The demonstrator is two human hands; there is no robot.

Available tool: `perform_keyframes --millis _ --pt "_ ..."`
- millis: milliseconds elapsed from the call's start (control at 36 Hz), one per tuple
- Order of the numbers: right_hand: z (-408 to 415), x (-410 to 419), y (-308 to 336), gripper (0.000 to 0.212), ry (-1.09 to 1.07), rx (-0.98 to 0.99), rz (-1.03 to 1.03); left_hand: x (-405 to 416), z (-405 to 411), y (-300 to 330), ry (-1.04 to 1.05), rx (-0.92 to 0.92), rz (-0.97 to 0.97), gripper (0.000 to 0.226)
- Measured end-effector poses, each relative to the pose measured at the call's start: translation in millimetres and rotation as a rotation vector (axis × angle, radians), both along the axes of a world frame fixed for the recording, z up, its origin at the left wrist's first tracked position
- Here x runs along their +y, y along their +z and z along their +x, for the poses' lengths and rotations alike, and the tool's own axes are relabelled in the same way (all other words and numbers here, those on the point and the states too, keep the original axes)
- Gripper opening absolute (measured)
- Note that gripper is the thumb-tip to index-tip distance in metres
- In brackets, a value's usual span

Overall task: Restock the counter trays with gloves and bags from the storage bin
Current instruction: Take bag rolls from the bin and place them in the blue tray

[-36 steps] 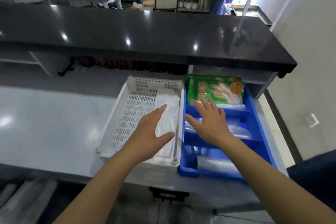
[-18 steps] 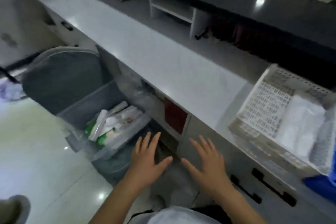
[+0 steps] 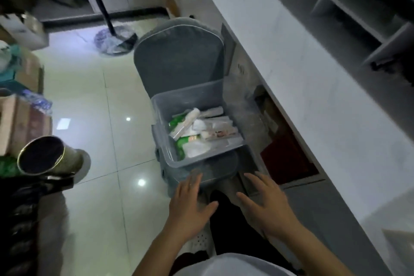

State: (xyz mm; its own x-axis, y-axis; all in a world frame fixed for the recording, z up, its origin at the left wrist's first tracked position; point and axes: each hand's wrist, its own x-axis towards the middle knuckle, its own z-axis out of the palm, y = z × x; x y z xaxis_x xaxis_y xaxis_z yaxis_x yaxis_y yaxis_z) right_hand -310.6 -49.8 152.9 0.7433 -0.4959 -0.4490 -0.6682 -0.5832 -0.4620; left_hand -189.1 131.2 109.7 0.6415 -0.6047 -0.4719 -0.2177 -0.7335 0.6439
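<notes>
A grey translucent storage bin [image 3: 170,105] stands on the floor beside the counter, its lid [image 3: 179,56] leaning upright behind it. Inside lie green-and-white packets of gloves and clear bags [image 3: 201,130]. My left hand [image 3: 190,204] hovers just in front of the bin's near rim, fingers spread, holding nothing. My right hand [image 3: 266,206] hovers to its right, also spread with nothing in it. The counter trays are out of view.
The white counter [image 3: 313,87] runs along the right, with an open cabinet [image 3: 286,148] below it. A mop [image 3: 114,36] stands on the tiled floor behind the bin. Cardboard boxes [image 3: 20,119] and a metal tin [image 3: 47,157] crowd the left.
My view swung from the white and blue counter trays down to the floor bin. Both hands left the trays and now hover near the bin's front edge.
</notes>
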Motion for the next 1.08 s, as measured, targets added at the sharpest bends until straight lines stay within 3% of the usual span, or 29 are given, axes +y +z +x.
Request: perform_keyframes --millis 222,333,444,528,667,944,1083 --pt "103 -64 -31 0.067 0.121 0.018 0.098 -24 68 -7 0.154 0.038 0.109 0.085" --pt "146 -104 -51 0.059 0.121 0.034 0.177 -52 106 -8 0.17 0.12 0.125 0.059" --pt "171 -138 -92 0.058 0.153 0.127 0.199 -89 150 -23 0.169 0.221 0.189 0.055" --pt "177 -151 -125 0.058 0.165 0.252 0.21 -120 182 -37 0.217 0.228 0.214 0.067" --pt "170 -154 -157 0.061 0.207 0.369 0.227 -155 213 -69 0.311 0.237 0.271 0.065" --pt "144 -147 -170 0.051 0.227 0.259 0.116 -175 260 -157 0.154 0.217 0.522 0.079" --pt "144 -140 -165 0.058 0.164 0.219 0.056 -188 293 -213 0.212 0.198 0.428 0.078"
